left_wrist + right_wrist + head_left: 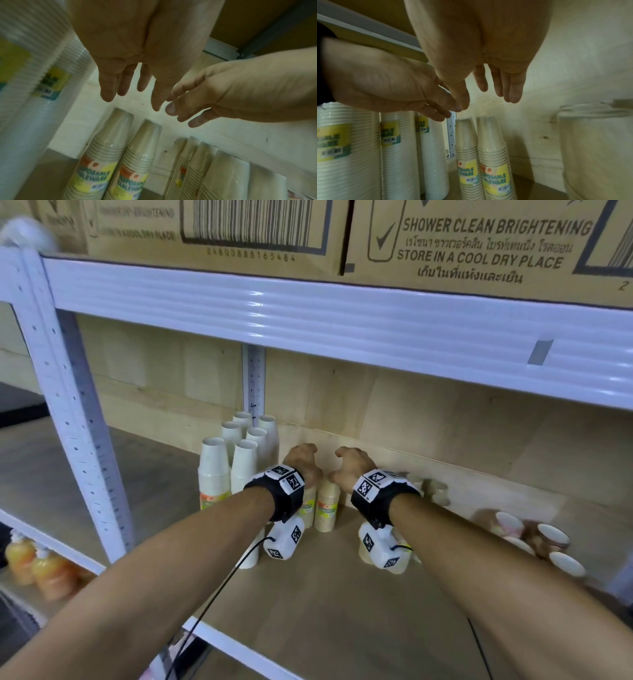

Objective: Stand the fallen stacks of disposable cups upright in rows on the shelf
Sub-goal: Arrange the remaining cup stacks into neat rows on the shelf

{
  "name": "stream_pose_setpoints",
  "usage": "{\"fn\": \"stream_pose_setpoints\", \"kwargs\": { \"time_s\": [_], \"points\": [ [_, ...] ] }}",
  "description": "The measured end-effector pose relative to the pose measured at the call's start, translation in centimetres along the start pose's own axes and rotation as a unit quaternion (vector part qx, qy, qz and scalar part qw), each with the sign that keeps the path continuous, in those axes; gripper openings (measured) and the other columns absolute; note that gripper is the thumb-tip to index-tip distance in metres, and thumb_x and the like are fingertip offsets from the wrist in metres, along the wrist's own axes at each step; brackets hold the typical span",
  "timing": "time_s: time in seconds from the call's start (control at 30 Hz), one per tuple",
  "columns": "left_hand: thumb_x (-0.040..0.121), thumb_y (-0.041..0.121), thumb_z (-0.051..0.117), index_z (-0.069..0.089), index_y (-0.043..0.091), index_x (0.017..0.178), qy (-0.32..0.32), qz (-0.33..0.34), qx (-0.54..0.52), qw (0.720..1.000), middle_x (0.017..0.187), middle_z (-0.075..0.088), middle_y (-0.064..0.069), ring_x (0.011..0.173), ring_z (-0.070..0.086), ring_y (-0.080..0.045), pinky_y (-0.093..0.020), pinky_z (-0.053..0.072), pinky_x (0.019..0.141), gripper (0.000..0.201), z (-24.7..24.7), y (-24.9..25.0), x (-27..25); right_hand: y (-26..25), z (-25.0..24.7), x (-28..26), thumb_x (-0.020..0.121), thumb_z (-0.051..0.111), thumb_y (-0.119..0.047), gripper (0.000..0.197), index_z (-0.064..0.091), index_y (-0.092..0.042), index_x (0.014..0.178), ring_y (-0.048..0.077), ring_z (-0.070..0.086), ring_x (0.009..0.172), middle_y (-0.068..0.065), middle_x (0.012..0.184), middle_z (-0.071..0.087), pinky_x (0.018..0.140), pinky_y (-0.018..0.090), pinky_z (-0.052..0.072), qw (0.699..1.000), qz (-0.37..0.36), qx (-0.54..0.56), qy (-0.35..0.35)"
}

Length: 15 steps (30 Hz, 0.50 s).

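Above the two beige cup stacks point(327, 508) standing upright by the shelf's point(342, 594) far wall, your left hand point(305, 463) and right hand point(354, 465) hovered, each grip slack and empty; fallen stacks point(534, 542) lay right, probably next.

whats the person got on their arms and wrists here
Both forearms are bare, with no sleeves showing. The left hand and right hand each have a black wrist strap carrying white blocks printed with black square markers. A thin black cable trails from the left unit.
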<state>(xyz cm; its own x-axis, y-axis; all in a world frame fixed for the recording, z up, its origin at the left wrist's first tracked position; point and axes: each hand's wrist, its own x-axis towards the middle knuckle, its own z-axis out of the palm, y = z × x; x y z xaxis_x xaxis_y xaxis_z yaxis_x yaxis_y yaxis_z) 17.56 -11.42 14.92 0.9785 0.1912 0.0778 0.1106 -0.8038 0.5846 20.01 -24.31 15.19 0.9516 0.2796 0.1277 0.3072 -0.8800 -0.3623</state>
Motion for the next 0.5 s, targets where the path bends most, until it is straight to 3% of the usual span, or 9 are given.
{"fn": "stream_pose_setpoints", "kwargs": {
  "time_s": [0.13, 0.27, 0.37, 0.4, 0.47, 0.5],
  "points": [
    [0.089, 0.024, 0.068, 0.038, 0.010, 0.147, -0.006, -0.021, -0.031, 0.999, 0.145, 0.049, -0.009, 0.131, 0.049, -0.022, -0.028, 0.041, 0.106, 0.066, 1.7, -1.0, 0.5, 0.0, 1.7, 1.3, 0.085, 0.067, -0.024, 0.055, 0.049, -0.011, 0.135, 0.030, 0.052, 0.124, 0.012, 0.139, 0.050, 0.100, 0.036, 0.045, 1.000, -0.002, -0.005, -0.012],
    [0.091, 0.022, 0.066, 0.037, 0.009, 0.148, 0.006, -0.030, -0.048, 0.998, 0.147, 0.047, -0.007, 0.133, 0.047, -0.020, -0.025, 0.038, 0.103, 0.065, 2.3, -1.7, 0.8, 0.3, 2.8, 2.3, 0.086, 0.063, -0.023, 0.065, 0.038, -0.014, 0.146, 0.028, 0.043, 0.134, 0.009, 0.149, 0.042, 0.107, 0.034, 0.038, 0.999, -0.009, -0.003, -0.032],
    [0.093, 0.017, 0.063, 0.042, 0.009, 0.145, 0.003, -0.039, -0.044, 0.998, 0.143, 0.051, -0.005, 0.129, 0.050, -0.021, -0.024, 0.039, 0.101, 0.057, 2.3, -1.8, 1.1, 0.4, 3.2, 2.9, 0.088, 0.063, -0.020, 0.062, 0.039, -0.011, 0.145, 0.029, 0.044, 0.134, 0.010, 0.148, 0.043, 0.106, 0.033, 0.038, 0.999, -0.003, -0.014, -0.038],
    [0.092, 0.015, 0.062, 0.048, 0.009, 0.140, 0.001, -0.041, -0.039, 0.998, 0.139, 0.055, -0.006, 0.123, 0.054, -0.022, -0.025, 0.042, 0.096, 0.050, 2.3, -1.9, 1.3, 0.4, 3.3, 3.0, 0.088, 0.063, -0.018, 0.060, 0.042, -0.010, 0.144, 0.029, 0.046, 0.132, 0.010, 0.146, 0.046, 0.105, 0.033, 0.039, 0.999, -0.001, -0.017, -0.039],
    [0.089, 0.014, 0.061, 0.062, 0.009, 0.110, 0.003, -0.034, -0.024, 0.999, 0.123, 0.064, -0.009, 0.098, 0.060, -0.023, -0.027, 0.046, 0.078, 0.022, 2.4, -2.0, 1.5, 0.4, 3.6, 3.2, 0.087, 0.063, -0.016, 0.052, 0.048, -0.008, 0.137, 0.030, 0.052, 0.125, 0.011, 0.139, 0.052, 0.100, 0.034, 0.044, 0.999, 0.006, -0.021, -0.043],
    [0.088, 0.013, 0.060, 0.061, 0.010, 0.097, 0.003, -0.029, -0.018, 0.999, 0.115, 0.066, -0.010, 0.089, 0.059, -0.023, -0.027, 0.044, 0.071, 0.010, 2.5, -2.0, 1.5, 0.3, 3.8, 3.2, 0.087, 0.064, -0.015, 0.046, 0.053, -0.008, 0.130, 0.030, 0.056, 0.120, 0.012, 0.134, 0.056, 0.097, 0.034, 0.048, 0.999, 0.009, -0.021, -0.046]
  ]
}}
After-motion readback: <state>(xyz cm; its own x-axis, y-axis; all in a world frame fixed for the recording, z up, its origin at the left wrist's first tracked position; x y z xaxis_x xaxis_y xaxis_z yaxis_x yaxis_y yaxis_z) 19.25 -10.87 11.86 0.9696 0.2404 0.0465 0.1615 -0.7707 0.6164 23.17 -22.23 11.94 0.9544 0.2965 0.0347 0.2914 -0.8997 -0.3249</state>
